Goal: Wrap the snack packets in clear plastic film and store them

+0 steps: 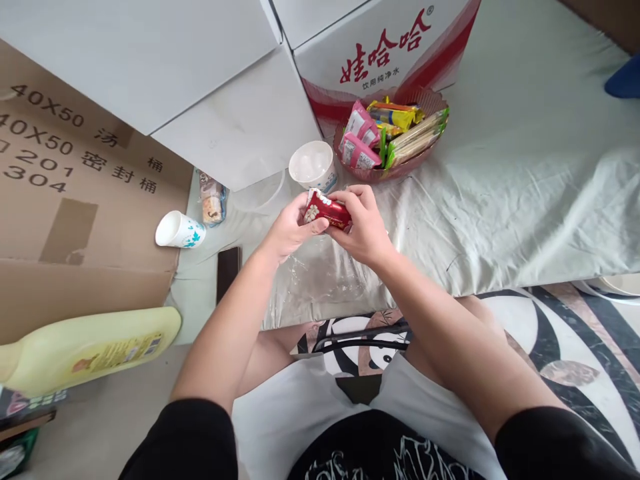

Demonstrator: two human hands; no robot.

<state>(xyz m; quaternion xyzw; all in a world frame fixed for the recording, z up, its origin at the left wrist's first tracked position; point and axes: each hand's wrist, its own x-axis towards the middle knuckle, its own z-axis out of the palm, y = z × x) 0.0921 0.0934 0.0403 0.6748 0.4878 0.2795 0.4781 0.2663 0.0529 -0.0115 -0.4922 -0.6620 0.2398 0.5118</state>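
A small red snack packet (327, 211) with white flowers printed at one end is held between both my hands, above the pale cloth. My left hand (290, 230) pinches its flowered left end with thumb and fingers. Around its right end my right hand (365, 223) is closed, the fingers over the top. Clear plastic wrap (320, 273) lies crumpled on the cloth just below my hands. Right behind the packet stands a white paper bowl (313, 165), beside a clear plastic bowl (263, 193). What the packet contains is hidden.
A pink glass dish (360, 175) holds several wrapped snacks at the back, against a white and red carton (385, 53). To the left are a paper cup (180, 229) on its side, a wrapped snack (213, 199), a dark phone (228, 270) and a yellow bottle (100, 347).
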